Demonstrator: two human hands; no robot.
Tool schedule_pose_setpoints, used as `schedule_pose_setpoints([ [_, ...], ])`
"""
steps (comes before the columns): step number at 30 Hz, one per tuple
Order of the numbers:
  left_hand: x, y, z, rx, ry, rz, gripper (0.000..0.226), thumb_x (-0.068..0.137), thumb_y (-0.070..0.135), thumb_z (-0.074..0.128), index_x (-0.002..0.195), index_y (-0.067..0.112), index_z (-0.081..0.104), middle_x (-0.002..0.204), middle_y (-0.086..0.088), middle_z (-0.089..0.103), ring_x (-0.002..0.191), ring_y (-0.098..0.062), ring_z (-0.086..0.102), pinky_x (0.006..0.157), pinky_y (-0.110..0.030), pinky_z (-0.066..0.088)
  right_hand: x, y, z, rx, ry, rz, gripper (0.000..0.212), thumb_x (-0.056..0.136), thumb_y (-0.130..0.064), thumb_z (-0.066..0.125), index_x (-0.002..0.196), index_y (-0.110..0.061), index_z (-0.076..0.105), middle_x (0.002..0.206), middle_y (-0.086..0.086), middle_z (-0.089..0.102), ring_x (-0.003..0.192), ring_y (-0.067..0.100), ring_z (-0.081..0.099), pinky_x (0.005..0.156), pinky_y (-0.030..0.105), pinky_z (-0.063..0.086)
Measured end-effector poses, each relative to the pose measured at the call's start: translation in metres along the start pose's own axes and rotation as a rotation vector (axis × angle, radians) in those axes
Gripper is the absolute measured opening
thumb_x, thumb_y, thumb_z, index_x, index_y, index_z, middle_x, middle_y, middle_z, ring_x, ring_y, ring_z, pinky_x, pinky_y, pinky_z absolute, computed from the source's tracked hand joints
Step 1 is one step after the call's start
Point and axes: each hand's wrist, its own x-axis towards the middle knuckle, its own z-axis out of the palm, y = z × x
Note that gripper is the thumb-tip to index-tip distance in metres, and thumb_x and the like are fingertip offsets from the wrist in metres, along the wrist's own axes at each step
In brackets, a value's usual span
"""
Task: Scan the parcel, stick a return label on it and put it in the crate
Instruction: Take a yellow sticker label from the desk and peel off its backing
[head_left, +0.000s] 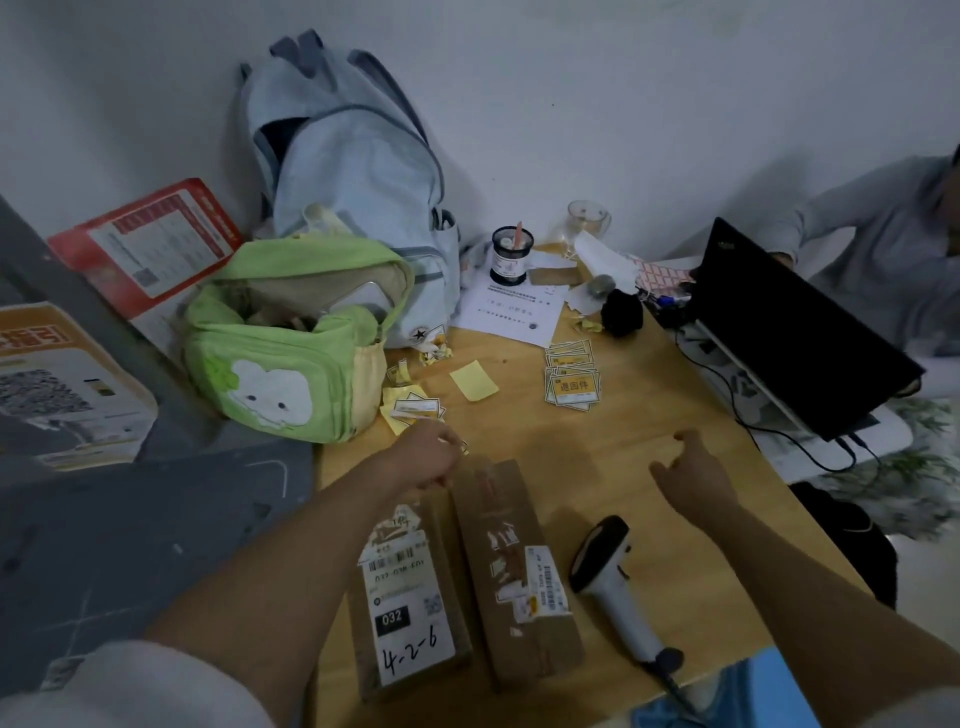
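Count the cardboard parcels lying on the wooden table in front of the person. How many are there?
2. One parcel with the handwritten label lies under the left forearm; the second parcel lies right beside it, nearer the scanner. None seems hidden, though bags cover part of the table.

I find the scene dim and bluish, with soft grain throughout. Soft shadows lie on the worktop (597, 467) beneath both forearms. Wide-angle bending warps the edges. The near sleeve (130, 691) is blurred, and no glare shows anywhere.

Two parcels (462, 577) lie side by side at the tabletop's (597, 431) 6 o'clock; scanner (615, 582) just beside at 5, label stack (571, 376) at 12.
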Motion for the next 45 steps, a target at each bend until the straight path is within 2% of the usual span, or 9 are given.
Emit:
schedule_pose_setpoints([
  [4,0.023,0.056,-0.003,-0.016,0.011,0.107,0.022,0.087,0.012,0.056,0.107,0.006,0.063,0.099,-0.016,0.066,0.069,-0.022,0.06,0.05,-0.024,0.039,0.051,-0.03,-0.011,0.113,-0.049,0.029,0.054,0.087,-0.026,0.063,0.134,-0.011,0.04,0.104,0.017,0.063,0.08,0.03,0.063,0.067,0.039,0.052],
  [9,0.049,0.093,0.012,0.031,-0.07,0.14,0.026,0.087,0.011,0.055,0.108,0.001,0.064,0.093,-0.017,0.06,0.078,-0.025,0.057,0.056,-0.026,0.04,0.09,-0.06,-0.008,0.217,-0.187,0.029,0.03,0.088,-0.021,0.063,0.111,-0.004,0.058,0.095,0.013,0.063,0.068,0.022,0.061,0.055,0.029,0.044],
  [13,0.077,0.094,0.029,0.023,-0.11,0.086,0.019,0.088,0.011,0.054,0.102,0.004,0.063,0.093,-0.012,0.059,0.073,-0.02,0.056,0.053,-0.023,0.041,0.117,-0.063,0.009,0.189,-0.188,-0.028,0.032,0.079,-0.018,0.072,0.107,-0.005,0.061,0.088,0.01,0.061,0.071,0.022,0.059,0.062,0.032,0.048],
  [16,0.101,0.085,0.043,-0.025,-0.126,0.019,0.007,0.088,0.008,0.054,0.093,0.009,0.059,0.083,-0.005,0.055,0.065,-0.015,0.053,0.047,-0.019,0.04,0.136,-0.06,0.028,0.099,-0.22,-0.056,0.036,0.075,-0.019,0.077,0.107,-0.01,0.062,0.091,0.008,0.062,0.065,0.016,0.055,0.055,0.026,0.043],
  [22,0.144,0.076,0.065,-0.103,-0.15,-0.096,0.009,0.088,0.013,0.054,0.095,0.012,0.06,0.094,-0.01,0.058,0.079,-0.021,0.058,0.058,-0.025,0.038,0.173,-0.053,0.06,0.089,-0.156,-0.032,0.044,0.08,-0.041,0.07,0.109,-0.009,0.063,0.108,0.011,0.067,0.087,0.023,0.059,0.07,0.028,0.041],
  [27,0.168,0.072,0.077,-0.184,-0.11,-0.166,0.01,0.088,0.014,0.057,0.097,0.015,0.06,0.099,-0.007,0.059,0.072,-0.016,0.057,0.059,-0.026,0.039,0.193,-0.054,0.075,0.019,-0.071,0.022,0.039,0.082,-0.036,0.069,0.11,-0.009,0.063,0.112,0.01,0.066,0.101,0.028,0.063,0.074,0.03,0.044],
  [34,0.172,0.07,0.087,-0.229,-0.12,-0.222,0.034,0.088,0.018,0.058,0.122,0.01,0.059,0.119,-0.013,0.064,0.082,-0.018,0.061,0.059,-0.026,0.042,0.199,-0.06,0.089,-0.04,-0.043,0.062,0.031,0.08,-0.034,0.07,0.103,-0.013,0.067,0.108,0.008,0.064,0.096,0.028,0.063,0.067,0.028,0.042],
  [39,0.17,0.071,0.086,-0.26,-0.116,-0.233,0.021,0.088,0.017,0.057,0.106,0.01,0.063,0.119,-0.015,0.065,0.079,-0.018,0.061,0.06,-0.026,0.042,0.193,-0.054,0.086,0.025,0.006,0.043,0.017,0.084,-0.029,0.066,0.096,-0.017,0.065,0.103,0.005,0.065,0.091,0.025,0.062,0.064,0.026,0.037],
  [45,0.157,0.089,0.076,-0.3,-0.083,-0.191,0.009,0.09,0.014,0.051,0.091,0.015,0.06,0.116,-0.011,0.064,0.076,-0.016,0.059,0.058,-0.024,0.04,0.178,-0.054,0.075,0.187,-0.042,-0.039,0.014,0.082,-0.029,0.07,0.083,-0.015,0.067,0.084,0.003,0.069,0.08,0.022,0.064,0.068,0.031,0.049],
])
